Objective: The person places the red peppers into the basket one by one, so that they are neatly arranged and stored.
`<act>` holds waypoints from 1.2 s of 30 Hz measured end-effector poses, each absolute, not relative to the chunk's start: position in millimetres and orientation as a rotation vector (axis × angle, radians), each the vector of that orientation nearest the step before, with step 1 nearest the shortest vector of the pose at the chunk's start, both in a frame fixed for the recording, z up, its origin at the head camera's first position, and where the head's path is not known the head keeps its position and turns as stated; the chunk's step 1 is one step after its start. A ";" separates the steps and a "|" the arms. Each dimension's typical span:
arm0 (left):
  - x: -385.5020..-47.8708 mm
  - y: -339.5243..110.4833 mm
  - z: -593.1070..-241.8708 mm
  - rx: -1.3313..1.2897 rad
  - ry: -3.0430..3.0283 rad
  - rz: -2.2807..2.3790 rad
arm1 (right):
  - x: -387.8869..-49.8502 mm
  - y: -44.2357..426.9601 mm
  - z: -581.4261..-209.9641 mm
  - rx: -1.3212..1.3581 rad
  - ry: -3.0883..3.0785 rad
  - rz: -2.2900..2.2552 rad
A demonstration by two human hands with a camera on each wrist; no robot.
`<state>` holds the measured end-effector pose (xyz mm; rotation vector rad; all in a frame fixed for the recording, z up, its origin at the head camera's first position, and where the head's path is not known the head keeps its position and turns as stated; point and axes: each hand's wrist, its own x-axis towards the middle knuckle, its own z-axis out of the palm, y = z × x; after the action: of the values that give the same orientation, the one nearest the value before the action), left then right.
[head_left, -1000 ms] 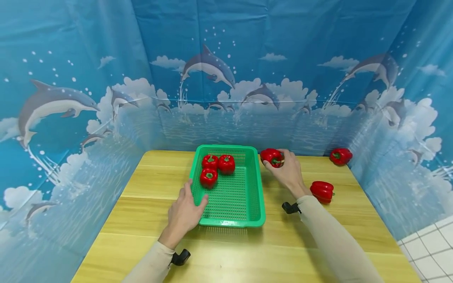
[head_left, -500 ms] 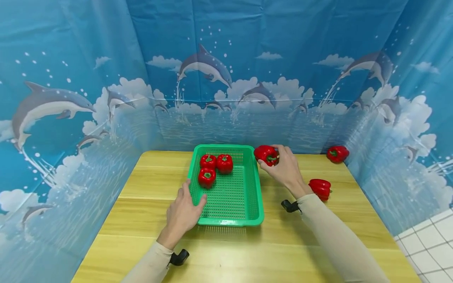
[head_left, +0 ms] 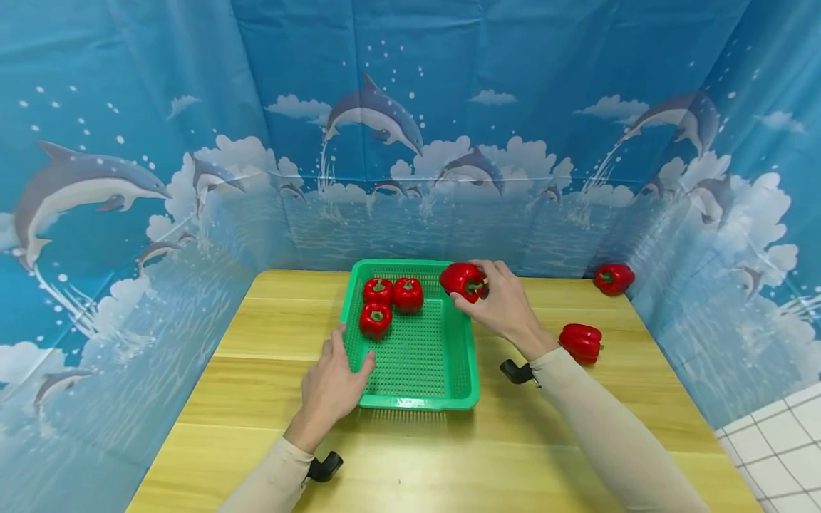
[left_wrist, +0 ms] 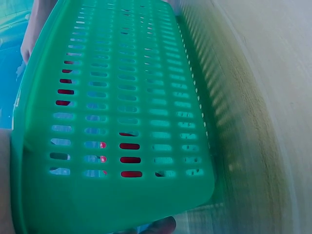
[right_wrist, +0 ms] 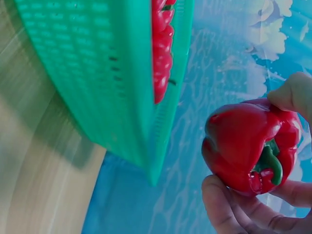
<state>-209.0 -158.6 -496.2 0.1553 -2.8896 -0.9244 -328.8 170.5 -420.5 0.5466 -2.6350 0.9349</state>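
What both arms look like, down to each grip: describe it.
The left sleeve and right sleeve are plain pale beige, long and close-fitting, with no markings visible. A left device and a right device, both small, black and bent, sit near the sleeve ends. The left grip and right grip wear no gloves.

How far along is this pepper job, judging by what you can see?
Apparently done: three red peppers stand in the green basket. In hand: the right hand holds a fourth pepper at the basket's far right corner, not yet set down, while the left hand is at its left side. Probably left: on the table, a fifth pepper near the far right corner and a sixth pepper nearer the person.
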 end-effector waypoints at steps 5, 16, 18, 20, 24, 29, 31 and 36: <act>-207.9 -157.9 -496.1 0.153 -2.878 -0.919 | -325.2 159.7 -412.9 0.602 -2.682 0.943; -207.1 -159.0 -493.8 0.152 -2.886 -0.908 | -319.6 138.5 -404.7 0.728 -2.702 0.855; -207.8 -158.4 -493.6 0.153 -2.887 -0.910 | -318.9 135.1 -403.5 0.746 -2.714 0.846; -208.3 -157.8 -493.7 0.153 -2.888 -0.911 | -318.4 131.8 -402.6 0.763 -2.732 0.841; -209.2 -157.6 -493.6 0.154 -2.887 -0.914 | -320.8 124.1 -402.6 0.790 -2.776 0.833; -209.4 -157.7 -493.5 0.149 -2.884 -0.917 | -323.7 115.5 -405.4 0.812 -2.811 0.810; -209.3 -157.8 -493.5 0.147 -2.882 -0.918 | -324.7 112.5 -407.6 0.825 -2.810 0.797; -208.3 -157.6 -492.9 0.142 -2.880 -0.926 | -327.8 105.5 -415.6 0.864 -2.808 0.791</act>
<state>-208.3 -157.6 -492.9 0.1420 -2.8798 -0.9261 -327.8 105.5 -415.6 0.8641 -2.8083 0.7911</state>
